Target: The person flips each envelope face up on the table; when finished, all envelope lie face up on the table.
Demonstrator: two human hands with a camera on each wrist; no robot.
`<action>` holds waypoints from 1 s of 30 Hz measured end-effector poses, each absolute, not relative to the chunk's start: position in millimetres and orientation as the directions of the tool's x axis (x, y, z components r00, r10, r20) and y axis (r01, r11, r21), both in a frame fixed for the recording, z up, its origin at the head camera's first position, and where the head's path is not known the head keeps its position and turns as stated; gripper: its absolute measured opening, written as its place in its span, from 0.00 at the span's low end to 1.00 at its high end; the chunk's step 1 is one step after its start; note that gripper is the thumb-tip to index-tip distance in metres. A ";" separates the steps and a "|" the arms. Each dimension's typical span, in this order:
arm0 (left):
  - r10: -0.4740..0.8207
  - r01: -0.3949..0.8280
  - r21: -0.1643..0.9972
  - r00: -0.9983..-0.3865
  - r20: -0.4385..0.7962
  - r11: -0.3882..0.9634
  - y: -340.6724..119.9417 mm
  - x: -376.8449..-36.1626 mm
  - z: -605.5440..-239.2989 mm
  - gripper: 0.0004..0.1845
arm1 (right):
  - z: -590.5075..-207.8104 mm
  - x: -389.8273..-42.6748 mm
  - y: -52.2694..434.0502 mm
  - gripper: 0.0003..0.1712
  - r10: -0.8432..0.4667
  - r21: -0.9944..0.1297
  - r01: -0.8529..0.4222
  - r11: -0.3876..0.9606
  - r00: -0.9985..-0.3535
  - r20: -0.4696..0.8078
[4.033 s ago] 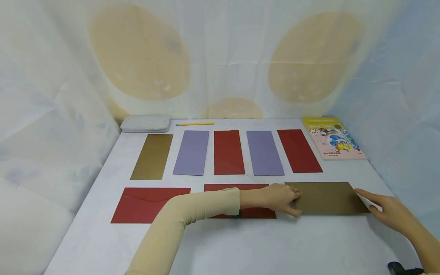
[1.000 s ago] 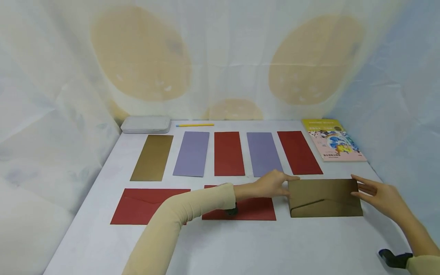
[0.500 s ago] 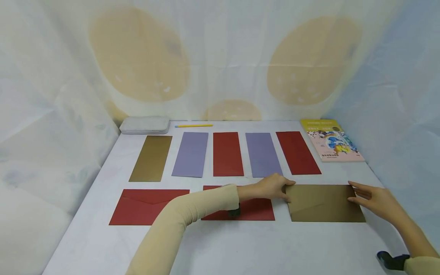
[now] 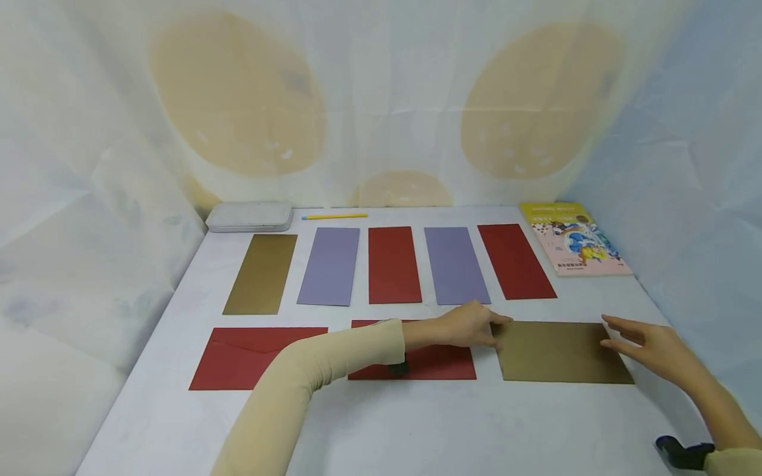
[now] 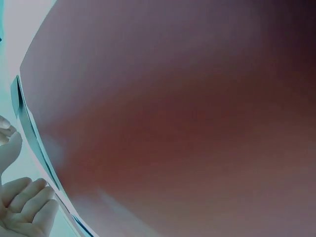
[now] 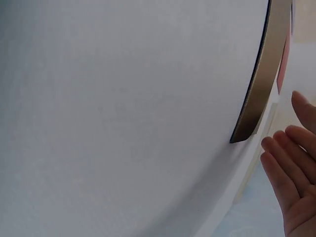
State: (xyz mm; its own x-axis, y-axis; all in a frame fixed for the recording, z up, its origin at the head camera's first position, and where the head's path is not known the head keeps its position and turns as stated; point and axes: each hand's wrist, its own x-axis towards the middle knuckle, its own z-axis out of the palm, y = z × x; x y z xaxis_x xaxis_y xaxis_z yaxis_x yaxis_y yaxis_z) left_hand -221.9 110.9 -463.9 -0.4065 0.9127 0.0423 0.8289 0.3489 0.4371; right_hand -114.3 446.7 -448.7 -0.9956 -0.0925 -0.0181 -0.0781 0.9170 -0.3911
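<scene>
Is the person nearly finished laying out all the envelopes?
It looks close. Five slim envelopes already lie in the back row, and two red envelopes in the front. The gold envelope lies flat beside them, with the left hand and right hand at its ends. What remains is unclear.

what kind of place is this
Probably a staged recording setup, not a home or office: a table draped in white cloth, pale sheeting hung on three sides, and coloured envelopes such as a gold envelope laid in neat rows.
</scene>
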 end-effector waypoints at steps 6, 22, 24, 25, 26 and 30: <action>0.926 0.848 0.413 -0.376 0.023 0.334 106.0 -219.0 -461.9 0.31 | -449.0 -113.2 439.3 0.33 -0.131 -0.391 -0.120 0.913 -0.991 -0.002; 0.929 0.852 0.404 -0.370 0.012 0.334 103.0 -220.2 -462.6 0.32 | -450.2 -117.2 438.6 0.35 -0.146 -0.395 -0.116 0.911 -0.988 -0.046; 0.929 0.844 0.423 -0.370 0.014 0.330 100.8 -221.6 -461.1 0.32 | -445.8 -119.0 439.1 0.36 -0.136 -0.393 -0.103 0.914 -0.989 -0.058; 0.928 0.841 0.430 -0.372 0.017 0.329 99.8 -223.0 -460.1 0.31 | -443.5 -120.4 439.3 0.37 -0.131 -0.391 -0.098 0.915 -0.990 -0.058; 0.928 0.836 0.440 -0.373 0.016 0.329 98.5 -224.8 -459.0 0.31 | -441.0 -121.9 439.0 0.37 -0.126 -0.390 -0.095 0.916 -0.991 -0.055; 0.926 0.829 0.456 -0.377 0.029 0.324 96.0 -234.8 -454.5 0.31 | -434.1 -130.5 437.6 0.37 -0.115 -0.383 -0.086 0.920 -0.992 -0.054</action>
